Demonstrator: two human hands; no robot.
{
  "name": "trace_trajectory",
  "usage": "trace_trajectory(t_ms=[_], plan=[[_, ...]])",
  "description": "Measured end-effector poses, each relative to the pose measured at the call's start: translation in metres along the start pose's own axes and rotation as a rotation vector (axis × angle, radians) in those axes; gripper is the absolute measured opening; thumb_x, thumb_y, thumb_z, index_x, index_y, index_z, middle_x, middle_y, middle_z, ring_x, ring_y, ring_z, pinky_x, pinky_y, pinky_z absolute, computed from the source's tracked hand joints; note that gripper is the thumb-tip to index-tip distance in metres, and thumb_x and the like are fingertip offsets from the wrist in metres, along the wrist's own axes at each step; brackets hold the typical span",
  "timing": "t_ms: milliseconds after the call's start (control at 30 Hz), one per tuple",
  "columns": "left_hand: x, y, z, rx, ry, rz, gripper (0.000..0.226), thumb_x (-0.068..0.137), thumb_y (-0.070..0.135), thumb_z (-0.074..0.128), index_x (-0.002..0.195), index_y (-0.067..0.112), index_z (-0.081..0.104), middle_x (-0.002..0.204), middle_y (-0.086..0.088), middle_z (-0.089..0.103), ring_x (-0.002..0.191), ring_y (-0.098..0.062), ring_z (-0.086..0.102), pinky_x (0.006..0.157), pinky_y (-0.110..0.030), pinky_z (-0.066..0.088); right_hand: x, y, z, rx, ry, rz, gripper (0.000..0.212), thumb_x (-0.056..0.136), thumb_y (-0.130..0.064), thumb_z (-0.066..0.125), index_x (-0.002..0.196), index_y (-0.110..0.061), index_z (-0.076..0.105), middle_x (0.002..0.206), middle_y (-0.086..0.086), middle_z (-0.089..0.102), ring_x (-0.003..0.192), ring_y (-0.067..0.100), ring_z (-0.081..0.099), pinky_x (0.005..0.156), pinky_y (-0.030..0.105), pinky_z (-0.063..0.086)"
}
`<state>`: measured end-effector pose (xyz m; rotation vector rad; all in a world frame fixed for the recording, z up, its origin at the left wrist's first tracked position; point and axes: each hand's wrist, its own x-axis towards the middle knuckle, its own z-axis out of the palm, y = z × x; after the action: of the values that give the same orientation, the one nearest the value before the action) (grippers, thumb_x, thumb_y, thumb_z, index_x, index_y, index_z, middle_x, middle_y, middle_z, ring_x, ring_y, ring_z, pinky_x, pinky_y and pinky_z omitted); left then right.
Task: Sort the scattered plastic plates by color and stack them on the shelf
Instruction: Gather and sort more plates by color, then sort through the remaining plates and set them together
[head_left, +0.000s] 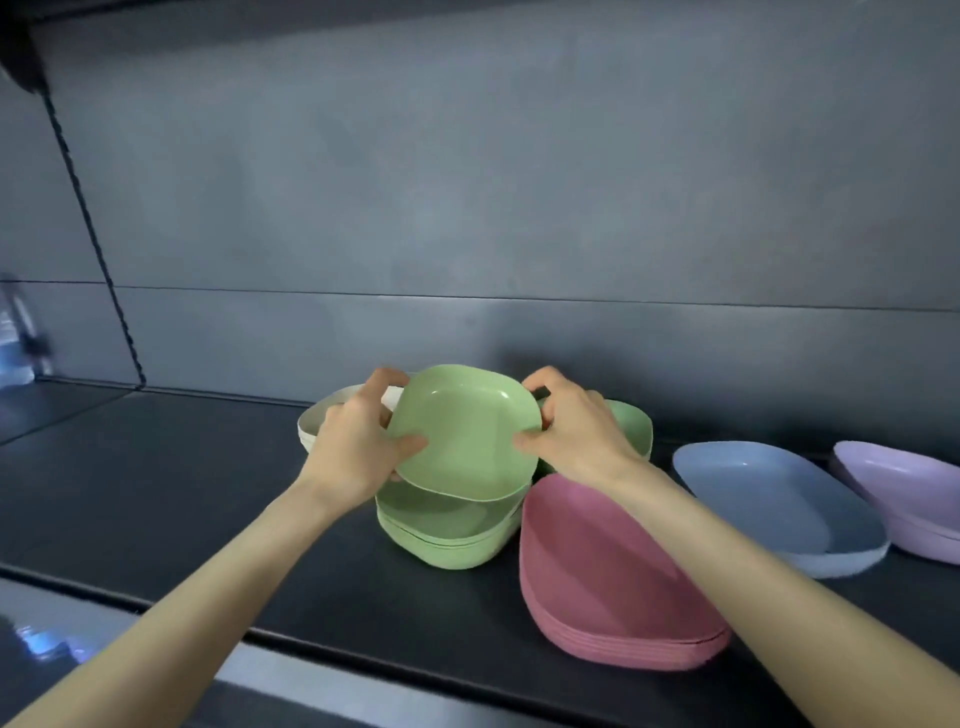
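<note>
Gripping one green plate (465, 441) — left hand (353, 447), right hand (576, 436) — seemingly above green stack (447, 540)

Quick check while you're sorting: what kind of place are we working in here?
Probably a kitchen or storage cabinet: a dark shelf with a grey back panel, holding color-sorted plastic plates, such as the pink stack and green stack.

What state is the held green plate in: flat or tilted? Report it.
Tilted. The green plate, gripped by the left hand and right hand, angles above the green stack, not seated.
</note>
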<state>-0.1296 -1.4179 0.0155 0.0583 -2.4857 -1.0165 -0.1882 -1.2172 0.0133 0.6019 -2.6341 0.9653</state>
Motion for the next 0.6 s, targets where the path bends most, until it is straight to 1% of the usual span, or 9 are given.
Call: trace_trajectory(t_ms=[67, 167, 267, 333, 367, 400, 500, 533, 600], plan=[[0.006, -0.012, -0.003, 0.041, -0.092, 0.005, 0.045, 0.078, 0.010, 0.072, 0.117, 0.024, 0.054, 0.081, 0.000, 0.063, 0.039, -0.007, 0.056, 0.044, -0.009, 0.041, 0.000, -0.005, 0.008, -0.136, -0.091, 0.075, 0.038, 0.071, -0.018, 0.070, 0.104, -0.017, 0.050, 0.080, 0.000, 0.063, 0.080, 0.024, 0.057, 0.070, 0.035, 0.047], [0.011, -0.027, -0.004, 0.098, -0.199, 0.008, 0.044, 0.079, 0.014, 0.072, 0.119, 0.024, 0.057, 0.083, 0.011, 0.055, 0.062, -0.008, 0.054, 0.054, -0.014, 0.038, -0.002, -0.009, 0.014, -0.266, -0.175, 0.121, 0.040, 0.067, -0.025, 0.074, 0.099, -0.013, 0.055, 0.085, 0.001, 0.061, 0.083, 0.024, 0.057, 0.069, 0.035, 0.046], [0.015, -0.037, -0.003, 0.144, -0.281, 0.038, 0.031, 0.080, 0.012, 0.071, 0.107, 0.025, 0.061, 0.093, 0.005, 0.058, 0.075, -0.012, 0.048, 0.069, -0.020, 0.035, -0.003, -0.014, 0.018, -0.327, -0.200, 0.122, 0.036, 0.066, -0.024, 0.073, 0.097, -0.007, 0.063, 0.081, 0.003, 0.057, 0.078, 0.022, 0.052, 0.066, 0.032, 0.044], [0.016, -0.042, -0.002, 0.137, -0.328, 0.045, 0.025, 0.082, 0.010, 0.069, 0.105, 0.020, 0.065, 0.098, 0.001, 0.057, 0.074, -0.010, 0.046, 0.068, -0.019, 0.034, -0.004, -0.015, 0.020, -0.353, -0.211, 0.123, 0.039, 0.065, -0.023, 0.073, 0.097, -0.002, 0.065, 0.081, 0.013, 0.059, 0.079, 0.028, 0.055, 0.068, 0.034, 0.047], [0.016, -0.044, -0.001, 0.132, -0.353, 0.055, 0.023, 0.082, 0.010, 0.068, 0.104, 0.017, 0.066, 0.096, 0.001, 0.055, 0.070, -0.009, 0.044, 0.064, -0.017, 0.034, -0.005, -0.016, 0.021, -0.360, -0.220, 0.125, 0.040, 0.065, -0.023, 0.073, 0.097, -0.001, 0.065, 0.087, 0.016, 0.062, 0.085, 0.031, 0.057, 0.072, 0.036, 0.050], [0.016, -0.046, 0.000, 0.131, -0.372, 0.071, 0.020, 0.082, 0.010, 0.068, 0.101, 0.016, 0.067, 0.091, 0.001, 0.053, 0.066, -0.009, 0.043, 0.060, -0.015, 0.034, -0.005, -0.016, 0.022, -0.364, -0.229, 0.128, 0.038, 0.066, -0.024, 0.074, 0.096, -0.002, 0.066, 0.091, 0.014, 0.063, 0.092, 0.030, 0.058, 0.077, 0.036, 0.051], [0.013, -0.047, 0.000, 0.152, -0.366, 0.133, 0.004, 0.082, 0.012, 0.067, 0.085, 0.015, 0.067, 0.077, -0.001, 0.051, 0.067, -0.016, 0.042, 0.057, -0.016, 0.035, -0.007, -0.016, 0.022, -0.346, -0.245, 0.132, 0.032, 0.072, -0.026, 0.075, 0.101, -0.015, 0.067, 0.093, -0.001, 0.058, 0.096, 0.021, 0.055, 0.081, 0.030, 0.046], [0.012, -0.047, 0.000, 0.158, -0.340, 0.156, 0.004, 0.084, 0.014, 0.066, 0.086, 0.013, 0.068, 0.077, -0.001, 0.052, 0.070, -0.017, 0.045, 0.062, -0.019, 0.038, -0.008, -0.016, 0.022, -0.336, -0.235, 0.118, 0.032, 0.073, -0.026, 0.074, 0.102, -0.015, 0.067, 0.093, -0.002, 0.057, 0.094, 0.019, 0.054, 0.080, 0.028, 0.045], [0.012, -0.046, 0.000, 0.167, -0.248, 0.185, 0.016, 0.086, 0.023, 0.064, 0.098, 0.012, 0.067, 0.091, 0.000, 0.056, 0.084, -0.020, 0.053, 0.075, -0.027, 0.042, -0.009, -0.015, 0.018, -0.294, -0.190, 0.085, 0.027, 0.076, -0.026, 0.072, 0.100, -0.015, 0.066, 0.095, -0.002, 0.058, 0.093, 0.018, 0.054, 0.078, 0.027, 0.043]])
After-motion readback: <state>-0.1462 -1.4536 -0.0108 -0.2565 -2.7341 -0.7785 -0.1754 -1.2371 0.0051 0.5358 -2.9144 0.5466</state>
